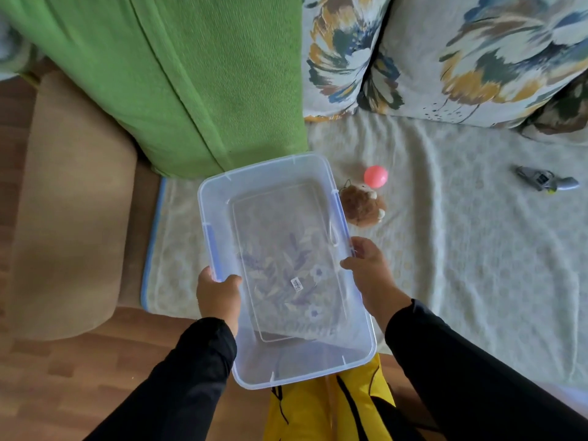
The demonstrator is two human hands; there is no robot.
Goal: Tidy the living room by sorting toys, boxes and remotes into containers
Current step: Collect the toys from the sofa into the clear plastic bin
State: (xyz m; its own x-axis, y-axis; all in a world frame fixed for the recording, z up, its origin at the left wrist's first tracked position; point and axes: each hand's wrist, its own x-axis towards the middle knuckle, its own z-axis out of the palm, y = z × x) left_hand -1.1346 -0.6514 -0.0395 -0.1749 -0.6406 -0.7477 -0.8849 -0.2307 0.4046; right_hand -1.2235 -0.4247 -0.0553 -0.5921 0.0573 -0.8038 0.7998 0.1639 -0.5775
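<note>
At frame centre, a clear plastic bin is held over the sofa edge: the left hand grips its left rim, the right hand its right rim, fingers curled over the edges. A brown plush toy and pink ball lie just beyond, upper right.

Both arms extended forward and down, black long sleeves to the wrists. Left hand: fingers curled over the left rim of the clear rectangular plastic storage bin, thumb inside. Right hand: clamped on the right rim, thumb inside, wrist bent inward.
</note>
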